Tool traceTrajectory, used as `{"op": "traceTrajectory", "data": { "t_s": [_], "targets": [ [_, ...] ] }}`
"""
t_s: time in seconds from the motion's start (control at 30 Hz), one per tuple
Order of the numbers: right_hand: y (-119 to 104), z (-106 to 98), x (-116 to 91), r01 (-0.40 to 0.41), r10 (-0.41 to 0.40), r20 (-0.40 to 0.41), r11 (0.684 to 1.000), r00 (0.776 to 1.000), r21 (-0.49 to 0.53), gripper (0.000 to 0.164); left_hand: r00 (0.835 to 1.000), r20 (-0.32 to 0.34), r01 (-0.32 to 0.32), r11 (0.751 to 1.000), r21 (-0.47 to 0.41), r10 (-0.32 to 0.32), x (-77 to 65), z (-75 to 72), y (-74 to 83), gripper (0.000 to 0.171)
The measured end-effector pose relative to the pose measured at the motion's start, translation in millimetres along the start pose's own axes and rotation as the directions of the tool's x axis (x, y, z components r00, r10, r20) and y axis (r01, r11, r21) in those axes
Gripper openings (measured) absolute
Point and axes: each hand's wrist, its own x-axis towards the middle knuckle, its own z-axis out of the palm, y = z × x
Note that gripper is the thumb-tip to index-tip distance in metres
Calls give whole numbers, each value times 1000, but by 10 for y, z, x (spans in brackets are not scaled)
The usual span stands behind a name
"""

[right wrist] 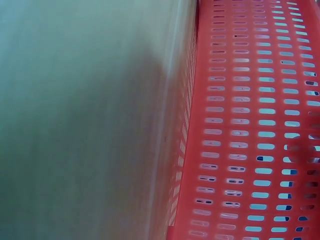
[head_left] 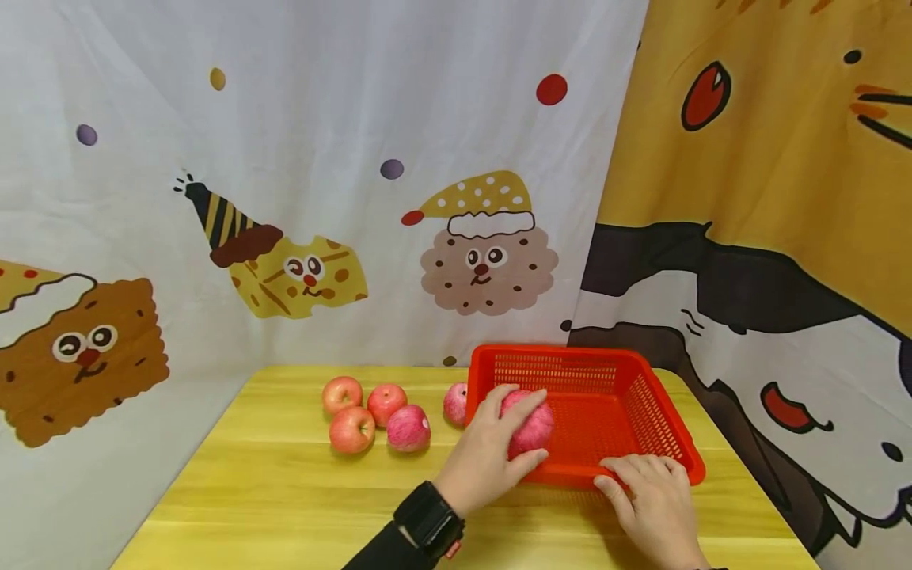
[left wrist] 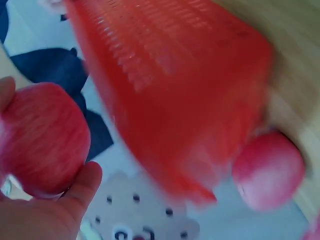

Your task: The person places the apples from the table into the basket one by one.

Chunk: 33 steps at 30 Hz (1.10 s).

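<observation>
My left hand grips a dark pink apple over the left part of the red plastic basket. In the left wrist view the apple sits between the fingers and thumb. My right hand holds the basket's front rim, fingers over the edge and thumb on the outer side. Another pink apple lies against the basket's left outer side, partly hidden behind it. The right wrist view shows the basket's slotted wall, but no fingers.
Left of the basket, several apples are grouped on the wooden table: light red ones and a darker pink one with a pale sticker. A printed cartoon curtain hangs behind the table.
</observation>
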Motion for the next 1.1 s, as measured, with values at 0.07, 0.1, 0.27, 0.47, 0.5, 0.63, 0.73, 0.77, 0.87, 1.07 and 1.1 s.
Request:
{"op": "traceTrajectory", "data": {
  "t_s": [0.07,0.1,0.27,0.47,0.5,0.63,0.73,0.77,0.87,1.07,1.1],
  "targets": [
    [5,6,3,4,-4,-2,1000,1000,-5,25,999,50,-5,998,62,2,106,188,60,77],
    [13,7,3,6,-6,-5,1000,1000,-6,25,997,73,-4,996,91,-3,147,278,81,77],
    [5,11,-10,-7,7,-14,1000,1000,3,26,986,157,33,981,192,-64,186,588,110,65],
    [20,-1,25,0,0,-7,1000,1000,9,26,976,213,-38,928,370,-45,193,705,107,39],
    [22,4,23,3,-3,-7,1000,1000,10,26,973,229,-54,918,392,-41,188,712,111,41],
    [32,29,0,7,-7,-9,1000,1000,14,26,964,261,-78,899,431,-42,164,725,126,45],
    [38,33,-12,5,-5,-15,1000,1000,9,26,967,253,-81,897,435,-35,159,728,135,46],
    [39,34,-16,4,-4,-16,1000,1000,9,26,968,250,-82,898,433,-33,156,727,138,46],
    [38,37,-28,5,-5,-20,1000,1000,8,25,969,246,-84,899,430,-27,143,726,139,46],
    [18,34,-10,26,-25,-41,1000,999,13,25,973,228,-85,897,433,-18,113,726,119,45],
    [14,34,-3,31,-30,-49,999,998,14,25,974,226,-83,899,430,-18,111,720,114,45]
  ]
}}
